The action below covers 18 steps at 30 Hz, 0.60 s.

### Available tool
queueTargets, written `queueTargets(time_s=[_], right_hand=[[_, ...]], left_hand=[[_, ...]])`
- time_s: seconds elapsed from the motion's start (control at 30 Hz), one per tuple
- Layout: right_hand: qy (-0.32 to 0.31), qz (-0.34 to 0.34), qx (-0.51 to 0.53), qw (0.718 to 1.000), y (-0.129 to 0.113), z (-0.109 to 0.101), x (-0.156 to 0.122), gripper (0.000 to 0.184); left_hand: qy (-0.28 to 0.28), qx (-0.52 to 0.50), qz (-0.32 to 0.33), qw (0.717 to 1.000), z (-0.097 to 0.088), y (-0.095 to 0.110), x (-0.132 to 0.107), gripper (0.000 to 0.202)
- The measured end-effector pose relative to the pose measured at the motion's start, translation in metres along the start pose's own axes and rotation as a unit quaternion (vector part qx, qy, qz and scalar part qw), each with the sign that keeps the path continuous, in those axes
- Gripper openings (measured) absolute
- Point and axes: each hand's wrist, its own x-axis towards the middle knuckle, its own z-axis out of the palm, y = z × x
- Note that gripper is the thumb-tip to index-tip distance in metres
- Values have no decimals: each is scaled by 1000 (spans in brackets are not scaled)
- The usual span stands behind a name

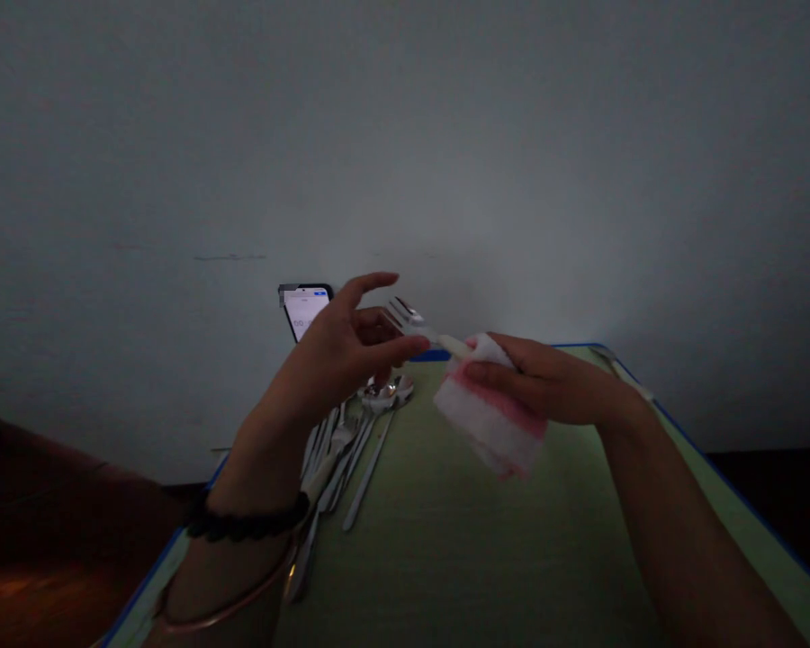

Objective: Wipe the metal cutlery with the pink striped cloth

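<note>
A fork with a pale handle is held above the table, its tines pointing up and left. My right hand is closed around the handle through a pink and white cloth, which hangs below the fingers. Close by the tines is my left hand, its index finger raised and its thumb stretched out along the fork's neck. The fingers stand apart; whether the thumb touches the metal is hard to see. Beneath the left wrist lies a group of spoons, forks and other cutlery, partly hidden by the arm.
A phone with a lit screen leans at the back left against the pale wall. Another utensil with a pale handle lies by the right edge of the blue-rimmed, light green table.
</note>
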Motion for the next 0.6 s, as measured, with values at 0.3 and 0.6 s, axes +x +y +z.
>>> queueTargets(time_s=[0.3,0.6], right_hand=[[80,-50,60,994,5,10,12,40],[117,-51,39,991,-5,12,11,37]], left_hand=[[-62,-210,1,976,26,-9,8,27],[52,-329,-26,942,38,-12,13,19]])
